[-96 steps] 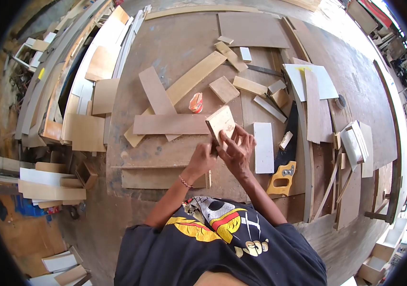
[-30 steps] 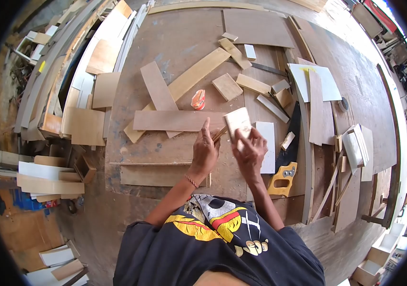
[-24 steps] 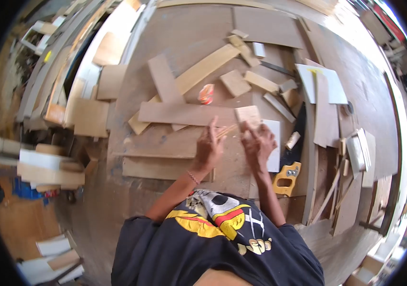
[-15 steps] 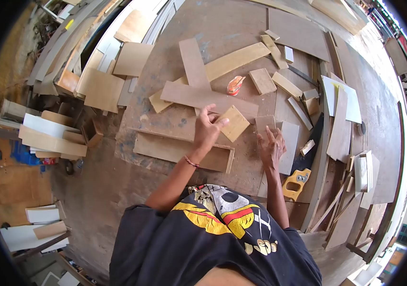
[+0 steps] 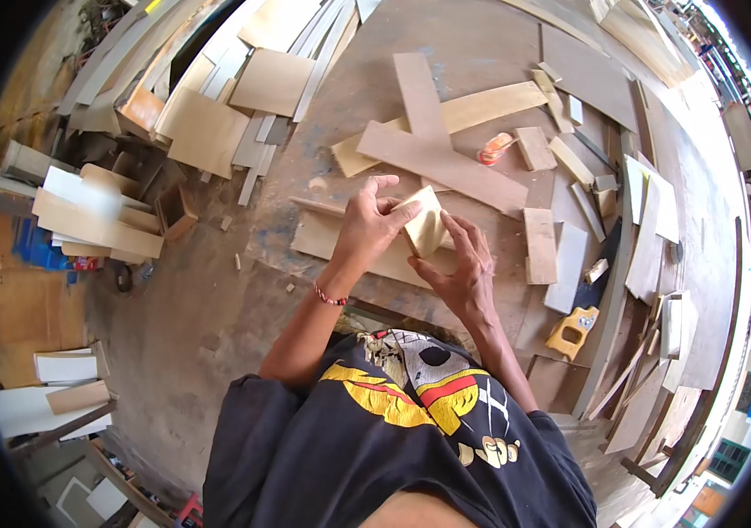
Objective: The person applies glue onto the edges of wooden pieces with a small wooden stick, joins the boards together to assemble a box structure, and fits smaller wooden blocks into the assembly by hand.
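Note:
A small, pale square wood piece (image 5: pixel 425 224) is held up in front of my chest, tilted. My left hand (image 5: pixel 370 222) pinches its left side between thumb and fingers. On the other side, my right hand (image 5: pixel 463 271) grips its right and lower edges. Behind and below the hands lies a long, shallow wooden box (image 5: pixel 322 239), partly hidden by them. Just beyond, a brown board (image 5: pixel 446 167) lies across a longer pale board (image 5: pixel 490 107). To the right of my right hand is a short brown wood block (image 5: pixel 541 246).
An orange-and-white can (image 5: pixel 496 150) stands beside a small wood block (image 5: pixel 535 148). A handsaw with a yellow handle (image 5: pixel 573 333) lies at the workbench's (image 5: pixel 340 97) right. Wood offcuts (image 5: pixel 208 141) are heaped on the left, and more boards (image 5: pixel 648 255) lean at the right.
My right hand has left the brown block on the bench and moved left to grip the square wood piece. The piece has turned in my left hand. The whole view has shifted.

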### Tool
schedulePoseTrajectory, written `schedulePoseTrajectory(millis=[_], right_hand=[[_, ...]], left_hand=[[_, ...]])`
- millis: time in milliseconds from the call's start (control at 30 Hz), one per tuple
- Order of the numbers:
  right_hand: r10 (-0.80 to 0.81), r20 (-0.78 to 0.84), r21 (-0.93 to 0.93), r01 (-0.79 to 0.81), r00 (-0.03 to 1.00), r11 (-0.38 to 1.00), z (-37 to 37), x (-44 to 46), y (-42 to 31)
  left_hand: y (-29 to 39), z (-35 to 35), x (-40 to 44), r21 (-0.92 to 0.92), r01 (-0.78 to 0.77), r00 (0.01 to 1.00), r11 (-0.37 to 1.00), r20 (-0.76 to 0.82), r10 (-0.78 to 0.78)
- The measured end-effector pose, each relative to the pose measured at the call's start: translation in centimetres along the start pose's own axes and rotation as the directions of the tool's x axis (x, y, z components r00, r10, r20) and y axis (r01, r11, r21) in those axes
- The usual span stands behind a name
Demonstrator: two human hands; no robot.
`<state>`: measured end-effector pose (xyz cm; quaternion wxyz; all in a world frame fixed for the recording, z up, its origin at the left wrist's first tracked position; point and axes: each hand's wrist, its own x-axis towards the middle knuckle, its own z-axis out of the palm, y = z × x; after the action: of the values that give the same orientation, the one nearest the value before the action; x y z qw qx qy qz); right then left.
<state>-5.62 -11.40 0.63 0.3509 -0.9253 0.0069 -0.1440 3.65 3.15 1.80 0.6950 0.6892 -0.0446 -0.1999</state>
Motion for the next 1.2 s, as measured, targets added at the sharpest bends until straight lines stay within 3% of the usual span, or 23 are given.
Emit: schedulePoseTrajectory(millis=[67,133,200,233,267,333,400,433,500,567,600,667,833,1200], right_hand=[[0.07,-0.034,0.163,-0.064,0.997,0.985,1.8,-0.5,-2.3],[0.152,-0.032,0.256,-0.139,0.988,0.957,4.5,-0.8,-5.0],[0.214,0.005,0.368,-0.2,0.977,0.908,8.5,-1.6,-6.1],[0.15,-0.057,0.347,-0.121,0.987,0.93,10.6,-1.8,-6.7],[0.203,0.007,0.413,-0.187,0.979,0.891,12.4,-2.1,-7.7],[0.211,0.142,0.451,-0.252,0.967,0.856,15.5,-2.1,-9.1],[0.193,0.191,0.504,-0.265,0.962,0.822,18.3,-2.0,-10.3],[0.174,0.197,0.481,-0.25,0.965,0.841,19.2,-2.0,-10.7],[0.175,0.199,0.461,-0.25,0.964,0.852,20.6,-1.9,-11.4],[0.173,0.028,0.258,-0.175,0.984,0.95,21.8,-2.5,-11.0],[0.187,0.022,0.257,-0.187,0.982,0.948,21.8,-2.5,-10.7],[0.253,-0.049,0.122,-0.245,0.966,0.962,21.5,-2.8,-10.0],[0.279,-0.118,0.082,-0.27,0.953,0.959,22.0,-2.9,-9.0],[0.316,-0.056,-0.004,-0.317,0.947,0.949,22.5,-2.8,-8.9]], left_hand=[[0.1,-2.1,-2.1,-0.001,0.015,1.0,1.0,0.014,-0.015],[-0.5,-4.2,-4.8,-0.148,-0.091,0.996,0.985,-0.024,0.089],[-2.8,-6.8,-6.0,-0.089,-0.133,0.991,0.987,-0.018,0.132],[-3.6,-8.4,-6.3,-0.03,-0.082,0.995,0.996,-0.059,0.08],[-4.5,-10.0,-6.7,0.027,-0.024,0.994,0.999,-0.102,0.026],[-5.3,-13.1,-6.9,0.179,-0.064,0.978,0.982,-0.184,0.098],[-4.7,-16.2,-6.8,0.253,0.097,0.978,0.963,-0.205,-0.045],[-5.3,-17.4,-6.4,0.262,0.098,0.98,0.96,-0.194,-0.047],[-6.3,-19.7,-5.1,0.617,-0.019,0.958,0.787,-0.214,0.191],[-6.5,-21.0,-3.9,0.67,0.002,0.97,0.742,-0.183,0.163],[-6.6,-21.3,-3.4,0.717,0.021,0.976,0.696,-0.165,0.14],[-7.6,-21.2,-3.2,0.741,0.001,0.977,0.671,-0.144,0.158],[-8.5,-19.6,-2.6,0.787,-0.115,0.965,0.606,-0.056,0.256],[-8.1,-17.8,-2.2,0.791,-0.152,0.966,0.593,-0.007,0.257]])
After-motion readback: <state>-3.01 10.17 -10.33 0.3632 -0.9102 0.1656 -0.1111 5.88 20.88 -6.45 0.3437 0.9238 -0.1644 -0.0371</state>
